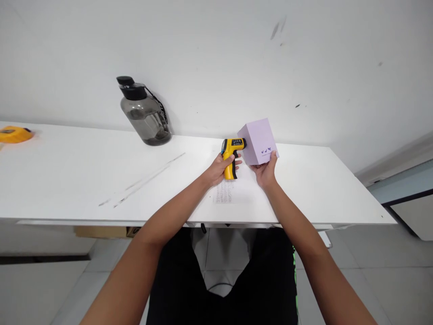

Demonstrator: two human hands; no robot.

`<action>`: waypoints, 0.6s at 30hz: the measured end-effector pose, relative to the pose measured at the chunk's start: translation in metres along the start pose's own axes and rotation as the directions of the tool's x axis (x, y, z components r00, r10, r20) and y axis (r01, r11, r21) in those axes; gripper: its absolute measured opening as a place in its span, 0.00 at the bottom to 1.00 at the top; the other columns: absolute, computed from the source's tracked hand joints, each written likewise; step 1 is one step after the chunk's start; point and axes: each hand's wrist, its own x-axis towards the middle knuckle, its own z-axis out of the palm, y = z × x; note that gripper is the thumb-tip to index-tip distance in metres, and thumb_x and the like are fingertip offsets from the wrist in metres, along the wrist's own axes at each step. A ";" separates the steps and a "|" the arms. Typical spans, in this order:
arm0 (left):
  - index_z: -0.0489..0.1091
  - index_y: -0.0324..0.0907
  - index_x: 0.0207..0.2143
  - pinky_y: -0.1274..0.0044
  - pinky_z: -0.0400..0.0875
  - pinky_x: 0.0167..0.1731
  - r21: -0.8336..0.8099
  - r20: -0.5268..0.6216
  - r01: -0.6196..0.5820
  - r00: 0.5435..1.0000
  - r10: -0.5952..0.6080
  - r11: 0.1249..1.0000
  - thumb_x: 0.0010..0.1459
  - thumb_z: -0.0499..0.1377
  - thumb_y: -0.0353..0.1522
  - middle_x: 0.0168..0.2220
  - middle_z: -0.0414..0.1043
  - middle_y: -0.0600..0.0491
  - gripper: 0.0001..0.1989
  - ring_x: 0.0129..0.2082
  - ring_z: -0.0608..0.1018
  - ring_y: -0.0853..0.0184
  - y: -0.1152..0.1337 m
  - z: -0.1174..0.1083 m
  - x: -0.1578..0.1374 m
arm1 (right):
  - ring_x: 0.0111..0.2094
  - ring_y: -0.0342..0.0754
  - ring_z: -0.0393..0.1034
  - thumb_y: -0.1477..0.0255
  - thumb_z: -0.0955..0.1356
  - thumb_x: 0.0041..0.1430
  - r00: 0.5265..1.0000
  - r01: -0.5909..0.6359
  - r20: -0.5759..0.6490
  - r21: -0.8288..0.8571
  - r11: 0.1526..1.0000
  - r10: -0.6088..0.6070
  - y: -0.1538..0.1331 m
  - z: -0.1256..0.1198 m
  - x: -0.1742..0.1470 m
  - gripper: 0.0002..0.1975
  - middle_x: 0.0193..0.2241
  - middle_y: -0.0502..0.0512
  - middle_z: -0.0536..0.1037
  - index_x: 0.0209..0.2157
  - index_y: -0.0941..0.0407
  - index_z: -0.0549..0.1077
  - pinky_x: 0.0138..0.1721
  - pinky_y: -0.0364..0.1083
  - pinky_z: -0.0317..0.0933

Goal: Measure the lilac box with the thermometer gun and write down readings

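Observation:
My left hand is wrapped round the handle of a yellow and black infrared thermometer gun, whose nose points right. Its black tip is at the left side of a pale purple box; I cannot tell whether the two touch. My right hand grips that box from below, with the thumb on its front face near some small dark blue print. The box is tilted.
A grey see-through water bottle with a black lid stands at the back, left of my hands. Farther left lies a yellow and black object, partly cut off. Faint printed marks show on the white table. A wall rises behind.

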 end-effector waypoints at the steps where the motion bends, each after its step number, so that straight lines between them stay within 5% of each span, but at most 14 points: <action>1: 0.65 0.43 0.51 0.70 0.76 0.45 0.002 0.003 -0.001 1.000 0.001 1.000 0.56 0.67 0.35 0.54 0.73 0.45 0.22 0.47 0.79 0.63 -0.001 0.000 0.000 | 0.52 0.52 0.71 0.41 0.58 0.57 1.000 -0.003 -0.005 0.000 1.000 0.003 0.001 0.001 -0.001 0.34 0.55 0.56 0.72 0.56 0.47 0.64 0.49 0.56 0.70; 9: 0.67 0.44 0.50 0.69 0.77 0.43 0.002 0.019 -0.010 1.000 0.010 1.000 0.55 0.67 0.37 0.55 0.72 0.46 0.22 0.46 0.79 0.62 -0.004 -0.007 0.004 | 0.46 0.51 0.74 0.43 0.64 0.54 0.999 -0.033 0.007 -0.034 0.999 0.033 0.000 -0.003 0.001 0.33 0.47 0.55 0.76 0.54 0.49 0.64 0.48 0.54 0.70; 18: 0.67 0.43 0.49 0.74 0.77 0.35 0.010 0.010 -0.017 1.000 0.017 1.000 0.57 0.66 0.37 0.52 0.73 0.49 0.19 0.35 0.78 0.71 0.000 -0.005 0.003 | 0.46 0.51 0.74 0.43 0.64 0.55 0.998 -0.045 0.035 -0.040 0.998 0.046 0.000 -0.006 0.003 0.33 0.47 0.55 0.76 0.54 0.49 0.63 0.50 0.56 0.70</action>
